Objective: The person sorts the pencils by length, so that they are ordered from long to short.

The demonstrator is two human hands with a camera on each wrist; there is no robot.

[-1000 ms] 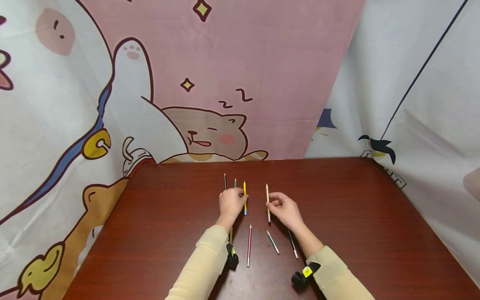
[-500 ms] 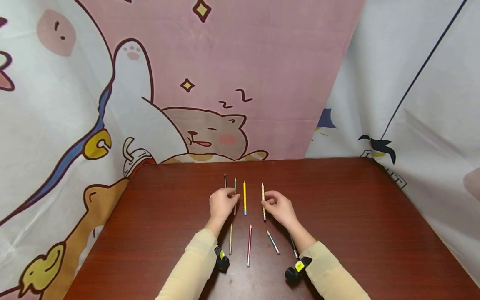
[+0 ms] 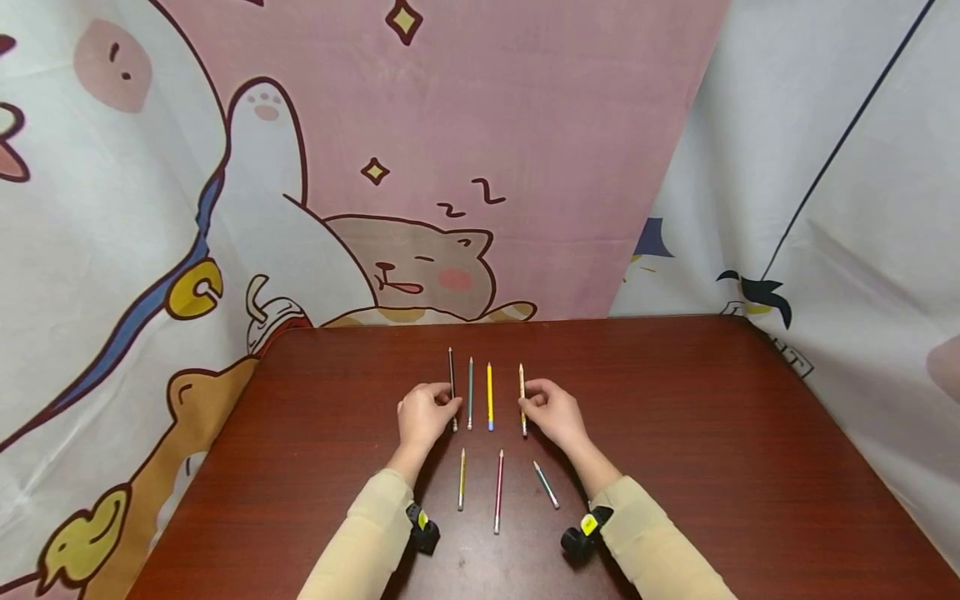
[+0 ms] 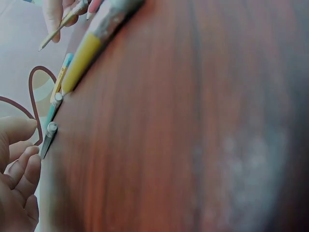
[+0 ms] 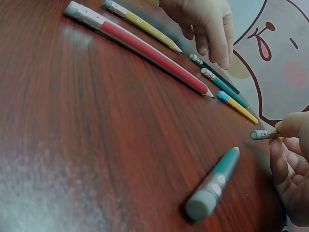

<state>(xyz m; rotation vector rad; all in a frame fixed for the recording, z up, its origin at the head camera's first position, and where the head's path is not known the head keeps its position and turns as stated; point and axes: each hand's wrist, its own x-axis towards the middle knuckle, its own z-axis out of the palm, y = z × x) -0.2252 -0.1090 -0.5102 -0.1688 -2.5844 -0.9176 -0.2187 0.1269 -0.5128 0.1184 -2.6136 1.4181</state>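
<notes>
My right hand (image 3: 557, 414) pinches a pale yellow pencil (image 3: 522, 392) between thumb and fingers. In the right wrist view its eraser end (image 5: 263, 135) appears held off the tabletop. Beside a black pencil (image 3: 452, 367) is my left hand (image 3: 424, 419). Its thumb and fingers (image 4: 24, 166) stand apart in the left wrist view, with nothing gripped between them. To the right of the black pencil lie a green pencil (image 3: 470, 392) and a yellow pencil with a blue end (image 3: 490, 396), roughly parallel and spaced apart.
Nearer on the brown table (image 3: 675, 417) lie a yellow patterned pencil (image 3: 461, 481), a red pencil (image 3: 498, 492) and a short green pencil (image 3: 546, 484), which slants. A printed cartoon cloth (image 3: 555, 167) hangs behind the table.
My left hand has moved left from the yellow pencil, past the green one, to the black one. My right hand has shifted slightly left with the pale yellow pencil.
</notes>
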